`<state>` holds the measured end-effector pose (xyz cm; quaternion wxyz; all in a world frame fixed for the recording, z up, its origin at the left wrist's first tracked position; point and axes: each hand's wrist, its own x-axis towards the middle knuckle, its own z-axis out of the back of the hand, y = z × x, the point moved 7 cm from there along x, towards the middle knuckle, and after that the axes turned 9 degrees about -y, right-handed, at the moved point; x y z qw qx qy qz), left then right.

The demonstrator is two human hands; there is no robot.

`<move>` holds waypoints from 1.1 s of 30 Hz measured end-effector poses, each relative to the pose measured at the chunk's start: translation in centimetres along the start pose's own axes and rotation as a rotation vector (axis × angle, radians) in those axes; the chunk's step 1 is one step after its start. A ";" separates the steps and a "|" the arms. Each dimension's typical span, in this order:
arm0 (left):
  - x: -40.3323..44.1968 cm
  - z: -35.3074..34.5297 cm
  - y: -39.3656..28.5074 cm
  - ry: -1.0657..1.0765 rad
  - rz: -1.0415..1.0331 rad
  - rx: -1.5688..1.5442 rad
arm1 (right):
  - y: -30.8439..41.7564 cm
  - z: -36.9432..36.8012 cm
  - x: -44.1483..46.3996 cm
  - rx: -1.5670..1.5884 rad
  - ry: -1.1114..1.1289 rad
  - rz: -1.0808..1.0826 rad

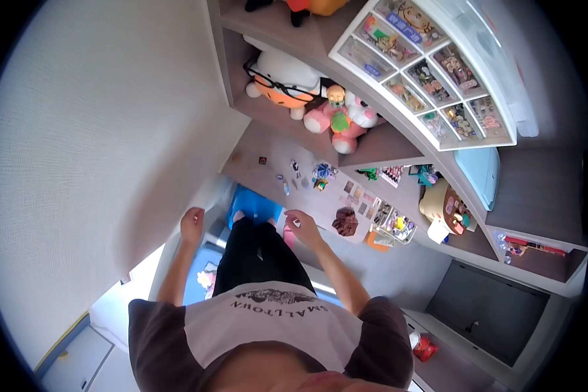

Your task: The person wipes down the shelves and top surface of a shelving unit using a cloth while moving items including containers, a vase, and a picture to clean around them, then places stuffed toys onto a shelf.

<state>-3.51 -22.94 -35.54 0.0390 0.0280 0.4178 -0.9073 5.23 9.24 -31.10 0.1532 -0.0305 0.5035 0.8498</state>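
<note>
My left hand (191, 225) is beside the pale wall, its fingers curled in; whatever it holds, if anything, is too small to tell. My right hand (300, 225) is by the desk (248, 160) edge, its fingers bent round something small and whitish that I cannot make out. Between and below the hands are my black-trousered legs, with my feet on a blue surface (255, 204). Small figures (322, 171), cards (359, 199) and a brown ruffled item (345, 221) lie on the desk, right of my right hand.
Plush toys (284, 78) sit on the shelf above the desk. A white compartment case (424, 75) full of small items is at upper right, with a light blue box (478, 173) below it. A clear tray (394, 225) stands near the desk's right part. A dark panel (487, 310) is at lower right.
</note>
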 end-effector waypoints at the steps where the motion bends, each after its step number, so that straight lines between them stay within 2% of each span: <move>1: 0.1 0.0 0.8 0.026 -0.014 0.021 | 0.1 -0.2 0.4 -0.001 -0.009 -0.017; 5: 0.5 0.6 3.0 0.033 -0.113 -0.017 | -1.9 -2.5 1.6 -0.022 0.006 0.032; 7: 0.7 1.5 2.6 -0.039 -0.208 -0.037 | -2.8 -3.8 2.8 -0.030 -0.009 0.061; 10: 0.4 2.0 0.8 -0.036 -0.350 -0.003 | -2.4 -5.5 4.5 0.010 -0.019 0.070; 11: 0.4 2.2 0.7 -0.030 -0.330 -0.017 | -2.1 -6.3 4.9 0.003 0.011 0.013; 16: 0.7 2.1 0.2 -0.072 -0.334 -0.073 | -3.2 -11.2 7.7 0.061 0.077 0.089; 18: 0.5 1.6 1.3 -0.089 -0.322 -0.073 | -1.7 -12.0 8.6 -0.102 0.064 0.286; 21: 0.4 -1.5 4.1 -0.033 -0.257 -0.135 | -0.7 -12.9 9.8 -0.041 0.092 0.359; 24: 0.5 -6.0 5.5 0.072 -0.293 -0.121 | -0.6 -12.4 9.8 -0.028 0.113 0.455; 25: 0.7 -8.0 6.3 0.101 -0.287 -0.180 | -1.7 -12.5 9.5 0.024 0.190 0.398; 26: 0.6 -10.0 7.4 0.136 -0.279 -0.235 | -3.1 -12.6 8.7 0.078 0.268 0.333; 27: 0.6 -12.2 8.4 0.161 -0.269 -0.293 | -4.1 -12.1 7.8 0.109 0.294 0.355; 30: 0.4 -17.7 11.0 0.121 -0.304 -0.240 | -9.1 -10.7 5.7 0.130 0.377 0.357; 33: -0.3 -20.8 11.1 0.028 -0.344 -0.423 | -18.1 -10.4 3.2 0.199 0.472 0.263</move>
